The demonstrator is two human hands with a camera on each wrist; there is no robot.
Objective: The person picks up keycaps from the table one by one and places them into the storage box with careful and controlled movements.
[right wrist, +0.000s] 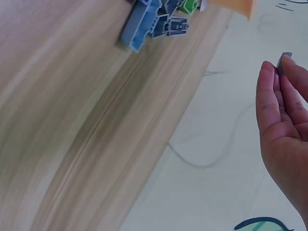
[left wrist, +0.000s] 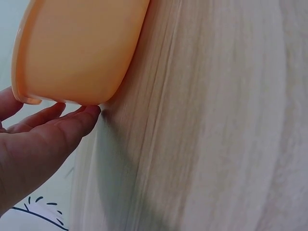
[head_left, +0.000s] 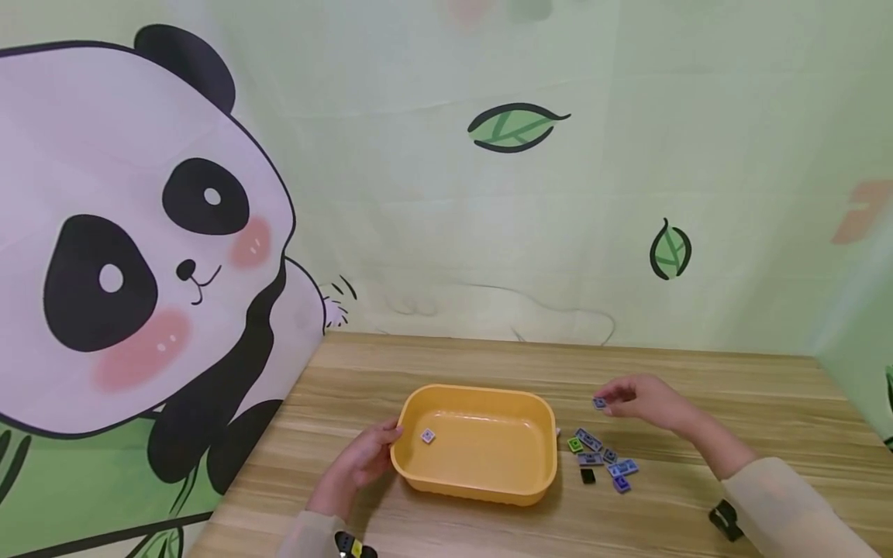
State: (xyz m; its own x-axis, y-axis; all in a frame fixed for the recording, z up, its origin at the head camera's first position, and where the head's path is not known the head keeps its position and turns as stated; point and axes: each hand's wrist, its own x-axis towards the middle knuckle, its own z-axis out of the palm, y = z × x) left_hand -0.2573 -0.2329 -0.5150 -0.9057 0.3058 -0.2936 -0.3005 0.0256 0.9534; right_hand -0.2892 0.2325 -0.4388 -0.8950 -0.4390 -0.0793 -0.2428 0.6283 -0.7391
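A yellow plastic tub (head_left: 478, 443) stands on the wooden table (head_left: 698, 387) with one small pale tile (head_left: 428, 436) inside it. My left hand (head_left: 363, 459) rests against the tub's left wall, fingers straight; the left wrist view shows its fingertips (left wrist: 89, 114) touching the tub (left wrist: 77, 48) from outside. My right hand (head_left: 645, 401) hovers right of the tub and pinches a small blue tile (head_left: 599, 403), seen edge-on as the tile (right wrist: 284, 60) in the right wrist view. Below that hand lie several small blue, green and black tiles (head_left: 601, 459).
A curtain with a panda (head_left: 132, 256) and leaves (head_left: 516, 126) hangs close behind and to the left of the table. The loose tiles (right wrist: 159, 19) lie just right of the tub. The table's back edge meets the curtain.
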